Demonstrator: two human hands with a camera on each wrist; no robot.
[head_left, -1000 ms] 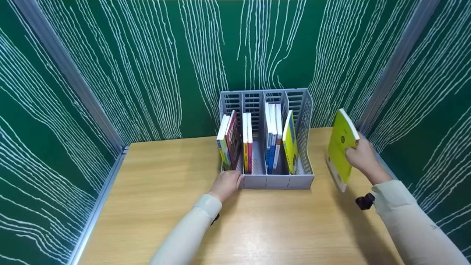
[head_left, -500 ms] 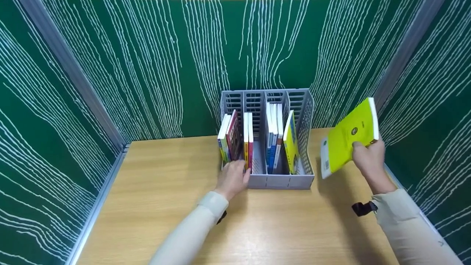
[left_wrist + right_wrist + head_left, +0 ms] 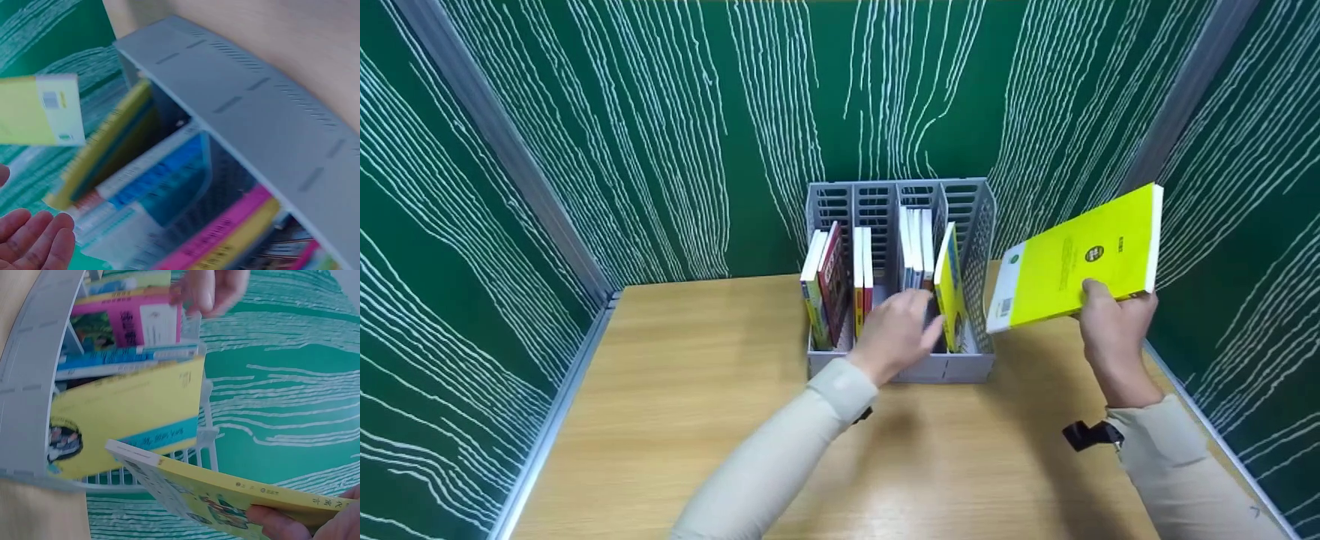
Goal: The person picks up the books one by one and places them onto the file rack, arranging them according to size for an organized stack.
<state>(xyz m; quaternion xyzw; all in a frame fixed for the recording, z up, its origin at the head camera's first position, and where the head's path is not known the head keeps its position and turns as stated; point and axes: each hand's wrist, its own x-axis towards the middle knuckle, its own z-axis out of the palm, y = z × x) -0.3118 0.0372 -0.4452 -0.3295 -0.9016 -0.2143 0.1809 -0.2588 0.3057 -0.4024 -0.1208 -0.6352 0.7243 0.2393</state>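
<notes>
My right hand (image 3: 1117,341) grips a yellow book (image 3: 1072,259) in the air to the right of the grey file organizer (image 3: 945,367), thumb on its cover. In the right wrist view the held book (image 3: 219,495) shows its yellow spine, beside the organizer. My left hand (image 3: 894,330) hovers in front of the organizer's third compartment and holds nothing; its fingers (image 3: 62,236) are loosely bent in the left wrist view. Another yellow book (image 3: 950,292) leans in the rightmost compartment. White-and-blue books (image 3: 915,240) stand just left of it, partly hidden by my left hand.
A yellow and a pink book (image 3: 862,270) stand in the second compartment. The leftmost holds a green-spined book (image 3: 814,300) and a dark red book (image 3: 832,285). Green walls (image 3: 772,150) with white lines enclose the wooden table (image 3: 697,390) behind and at both sides.
My left hand has left the organizer's front left corner and moved right across its front. My right hand has raised the yellow book and tilted it, its cover now turned upward.
</notes>
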